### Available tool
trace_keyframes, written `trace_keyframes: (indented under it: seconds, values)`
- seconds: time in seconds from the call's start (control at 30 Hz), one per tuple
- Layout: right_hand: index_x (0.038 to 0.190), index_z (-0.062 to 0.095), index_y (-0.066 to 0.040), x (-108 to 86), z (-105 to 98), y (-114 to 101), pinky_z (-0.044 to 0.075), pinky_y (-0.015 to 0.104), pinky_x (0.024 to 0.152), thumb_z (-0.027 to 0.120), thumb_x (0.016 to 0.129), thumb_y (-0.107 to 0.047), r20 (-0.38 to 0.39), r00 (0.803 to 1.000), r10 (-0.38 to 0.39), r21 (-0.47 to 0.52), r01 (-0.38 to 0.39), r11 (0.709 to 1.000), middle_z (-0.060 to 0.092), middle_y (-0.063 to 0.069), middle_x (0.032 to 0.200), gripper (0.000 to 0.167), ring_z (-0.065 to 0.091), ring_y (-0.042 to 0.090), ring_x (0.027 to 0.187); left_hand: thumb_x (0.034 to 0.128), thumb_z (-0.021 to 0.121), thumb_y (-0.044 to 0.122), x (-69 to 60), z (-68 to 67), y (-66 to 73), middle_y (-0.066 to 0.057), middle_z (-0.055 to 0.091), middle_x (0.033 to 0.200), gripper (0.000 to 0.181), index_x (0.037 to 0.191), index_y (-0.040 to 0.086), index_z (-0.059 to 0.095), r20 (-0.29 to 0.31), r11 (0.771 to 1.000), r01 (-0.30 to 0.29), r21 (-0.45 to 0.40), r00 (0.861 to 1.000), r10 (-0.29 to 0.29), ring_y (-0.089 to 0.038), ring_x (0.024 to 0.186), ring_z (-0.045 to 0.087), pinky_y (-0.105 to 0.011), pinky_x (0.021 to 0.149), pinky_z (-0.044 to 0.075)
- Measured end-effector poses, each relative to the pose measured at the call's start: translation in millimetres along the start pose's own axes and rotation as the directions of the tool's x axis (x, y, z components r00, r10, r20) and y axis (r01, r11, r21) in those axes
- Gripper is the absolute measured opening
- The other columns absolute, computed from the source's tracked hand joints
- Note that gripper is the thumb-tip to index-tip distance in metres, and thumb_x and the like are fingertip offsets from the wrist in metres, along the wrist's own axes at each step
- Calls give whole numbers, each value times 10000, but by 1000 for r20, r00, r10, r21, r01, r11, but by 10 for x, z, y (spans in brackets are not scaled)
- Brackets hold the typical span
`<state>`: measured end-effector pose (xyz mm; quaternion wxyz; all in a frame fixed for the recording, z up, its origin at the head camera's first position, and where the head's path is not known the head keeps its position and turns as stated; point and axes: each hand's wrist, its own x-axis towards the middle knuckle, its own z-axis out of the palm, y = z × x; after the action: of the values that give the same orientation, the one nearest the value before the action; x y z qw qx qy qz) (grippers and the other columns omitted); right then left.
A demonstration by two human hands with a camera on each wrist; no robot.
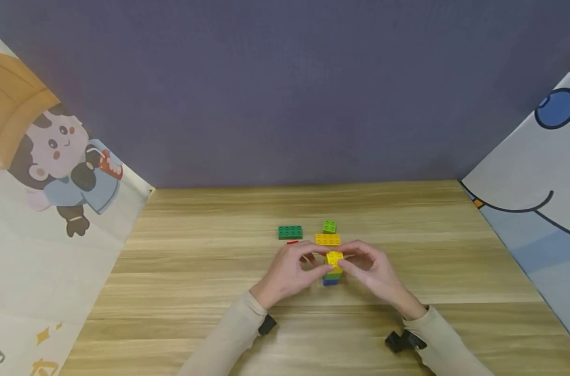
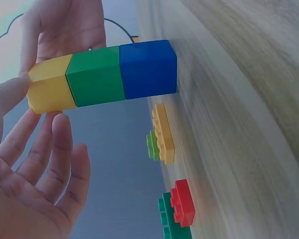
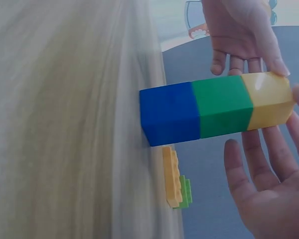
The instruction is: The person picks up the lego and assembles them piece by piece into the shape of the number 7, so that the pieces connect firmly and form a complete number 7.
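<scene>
A stack of three bricks stands upright on the table: a blue brick (image 2: 148, 69) at the bottom, a green brick (image 2: 95, 76) in the middle and a yellow brick (image 1: 334, 258) on top. The left hand (image 1: 291, 269) pinches the yellow brick from the left, thumb at its near side. From the right, the right hand (image 1: 376, 271) pinches the same brick with thumb and fingers. In the right wrist view the blue brick (image 3: 170, 114) touches the table, and the remaining fingers of both hands extend beside the stack.
Behind the hands lie a flat yellow brick (image 1: 328, 239), a small light green brick (image 1: 329, 226) and a dark green brick (image 1: 290, 232). A red brick (image 2: 183, 203) sits beside the dark green one, mostly hidden by the left hand in the head view. Printed panels flank the wooden table (image 1: 195, 250).
</scene>
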<state>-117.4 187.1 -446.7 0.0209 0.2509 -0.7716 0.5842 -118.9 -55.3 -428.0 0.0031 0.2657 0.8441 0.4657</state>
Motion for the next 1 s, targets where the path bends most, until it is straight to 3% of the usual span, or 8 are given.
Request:
trace_keyframes:
  seconds: [0.1,0.3,0.4,0.6,0.7,0.8,0.9,1.0]
  values:
    - [1236,707,-37,-4,-5,28,593,245,973,715,974,49,21,1000,-4,24,3,1000,746,30,1219,275,708,49,1098,974,803,341,2,-10,3,76,775,1238,354,1305,220,766,17,1000,0,14,1000,-1,-58,924,694,-340,873,628]
    - [1246,685,0,-7,14,86,571,228,1014,699,975,75,25,999,-34,66,32,997,734,-21,1236,282,693,47,1141,993,775,367,28,-80,45,72,778,1255,376,1336,219,738,61,988,-60,139,997,52,-70,936,709,-287,827,597]
    - [1243,671,44,-15,34,111,566,216,1016,688,958,117,12,998,-61,91,60,994,730,-51,1239,295,689,39,1144,987,788,337,34,-118,31,58,766,1277,408,1369,216,710,108,987,-72,144,993,56,-85,953,719,-266,857,592]
    - [1233,653,93,-27,60,151,583,215,982,672,941,161,-8,996,-93,118,93,989,721,-119,1239,300,692,25,1120,975,801,205,44,-145,-86,16,733,1318,511,1458,207,631,186,994,20,103,982,-39,-114,1036,716,-309,936,603]
    - [1235,649,100,-32,58,165,587,216,973,666,941,168,-11,996,-93,123,94,988,721,-131,1237,302,694,23,1114,998,771,234,80,-94,-155,-1,726,1349,477,1452,178,636,143,991,98,94,984,-111,-143,1111,701,-332,957,596]
    - [1235,647,101,-35,52,170,588,216,969,663,943,168,-12,996,-90,126,91,988,719,-128,1243,301,692,28,1120,1006,756,260,133,-24,-202,-14,723,1368,434,1414,141,667,44,985,152,77,987,-156,-174,1157,691,-367,972,590]
    - [1240,649,92,-32,50,161,593,218,954,666,949,157,-10,996,-84,122,85,989,717,-132,1248,299,692,31,1115,1006,752,256,184,37,-228,-31,726,1360,414,1389,116,685,-31,983,175,58,984,-174,-205,1172,691,-390,982,594]
    - [1243,648,88,-25,53,154,595,221,947,666,952,152,-5,996,-84,116,84,990,715,-131,1251,298,693,31,1112,1007,751,258,227,88,-257,-33,728,1351,399,1375,113,696,-51,980,188,66,981,-185,-214,1190,687,-383,1002,593]
